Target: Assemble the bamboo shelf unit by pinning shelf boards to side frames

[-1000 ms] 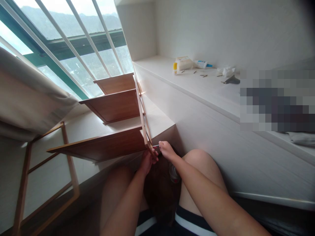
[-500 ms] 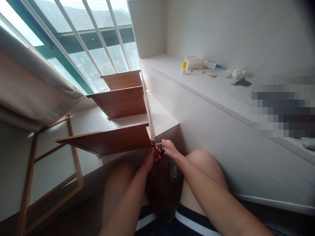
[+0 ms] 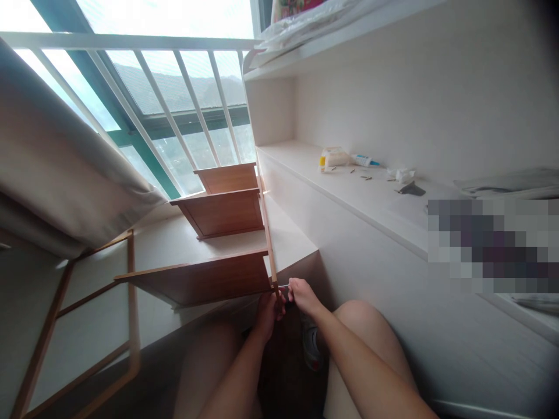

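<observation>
A brown wooden shelf unit stands in front of me, its several boards joined to a narrow side rail. Low at the near end of that rail, my left hand is closed around the wood; some of its fingers are hidden behind it. Just to the right, my right hand pinches a thin pale rod that looks like a hex key. The rod points left toward the rail's outer face, but its tip is too small to make out.
A wooden ladder-like frame leans at the left below a curtain. On the white ledge at right lie a glue tube, a yellow-capped bottle, several small screws and a grey scrap. White bars cross the window.
My view has tilted upward, so the scene sits lower and an upper shelf shows. Both hands keep their places at the rail's near end.
</observation>
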Demonstrator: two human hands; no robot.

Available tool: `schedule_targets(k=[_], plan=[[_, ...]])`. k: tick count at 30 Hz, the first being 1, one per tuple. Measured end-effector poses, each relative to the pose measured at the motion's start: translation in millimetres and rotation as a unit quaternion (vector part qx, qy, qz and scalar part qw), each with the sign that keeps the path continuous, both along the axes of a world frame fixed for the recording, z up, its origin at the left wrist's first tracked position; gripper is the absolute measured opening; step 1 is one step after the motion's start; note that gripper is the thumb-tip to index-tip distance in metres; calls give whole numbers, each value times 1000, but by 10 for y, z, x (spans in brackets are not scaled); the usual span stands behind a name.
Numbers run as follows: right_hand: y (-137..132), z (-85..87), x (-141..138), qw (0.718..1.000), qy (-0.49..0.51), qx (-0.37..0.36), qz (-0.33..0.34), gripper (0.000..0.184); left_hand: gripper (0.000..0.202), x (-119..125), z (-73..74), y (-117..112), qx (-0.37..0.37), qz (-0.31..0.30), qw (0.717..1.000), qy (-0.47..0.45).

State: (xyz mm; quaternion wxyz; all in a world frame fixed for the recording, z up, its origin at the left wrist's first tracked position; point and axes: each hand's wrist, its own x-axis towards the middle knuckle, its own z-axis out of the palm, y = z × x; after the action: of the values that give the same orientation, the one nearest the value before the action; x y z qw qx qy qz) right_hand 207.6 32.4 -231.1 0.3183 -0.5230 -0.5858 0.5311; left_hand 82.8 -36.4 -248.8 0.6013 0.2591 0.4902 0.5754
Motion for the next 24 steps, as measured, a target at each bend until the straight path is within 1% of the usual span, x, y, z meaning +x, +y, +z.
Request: schedule_targets(k=[3, 5, 7, 9, 12, 16, 18, 20, 22, 24], plan=[[67, -7, 46, 997, 9, -28, -70, 37, 37, -5, -39, 0, 1, 10, 1000, 3], [95, -18, 57, 993, 30, -61, -94, 33, 37, -17, -59, -3, -1, 11, 1000, 10], [94, -28, 40, 990, 60, -91, -93, 29, 39, -26, -72, -5, -5, 3, 1000, 22], [70, -28, 9, 987, 90, -104, -86, 26, 43, -29, -83, -6, -10, -14, 999, 40], [24, -3, -29, 984, 127, -94, -85, 25, 53, -22, -108, -2, -25, -53, 995, 78], [-9, 75, -12, 980, 161, -66, -99, 29, 73, -27, -160, -17, -72, -101, 981, 148], [-19, 149, 26, 975, 187, -48, -114, 33, 83, -40, -184, -51, -91, -115, 972, 183], [-28, 274, 77, 961, 239, -25, -137, 37, 88, -56, -198, -106, -100, -120, 964, 214], [-43, 467, 129, 939, 307, -2, -156, 39, 87, -80, -199, -178, -97, -120, 958, 242], [-74, 721, 164, 914, 373, 17, -159, 37, 82, -113, -188, -259, -86, -120, 953, 266]])
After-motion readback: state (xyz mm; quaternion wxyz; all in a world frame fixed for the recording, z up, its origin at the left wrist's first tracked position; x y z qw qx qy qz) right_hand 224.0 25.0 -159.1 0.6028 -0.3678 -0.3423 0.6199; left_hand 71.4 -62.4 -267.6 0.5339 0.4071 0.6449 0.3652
